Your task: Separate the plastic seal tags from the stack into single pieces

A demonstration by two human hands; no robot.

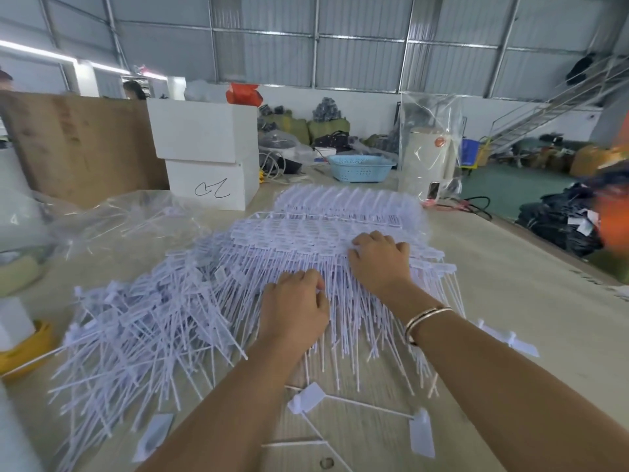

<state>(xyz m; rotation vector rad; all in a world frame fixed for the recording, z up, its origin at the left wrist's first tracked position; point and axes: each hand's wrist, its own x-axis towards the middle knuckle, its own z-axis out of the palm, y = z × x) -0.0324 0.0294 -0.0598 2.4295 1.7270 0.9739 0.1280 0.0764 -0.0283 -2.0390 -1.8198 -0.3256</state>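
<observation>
A big stack of white plastic seal tags [326, 229], still joined in rows, lies across the middle of the table with its thin tails pointing toward me. My right hand [379, 258] lies on the near row of tag heads, fingers curled over them. My left hand [294, 306] sits on the tails just left of it, fingers curled into the strands; whether it pinches a strand is hidden. A loose heap of single tags [136, 321] spreads out at the left. A few single tags [308, 398] lie on the table near my forearms.
Two stacked white boxes [207, 155] stand at the back left beside a clear plastic bag [115, 216]. A blue basket [360, 167] and a bagged white appliance [427, 165] sit behind the stack. A yellow object [23, 352] is at the left edge. The table's right edge [544, 240] drops to the floor.
</observation>
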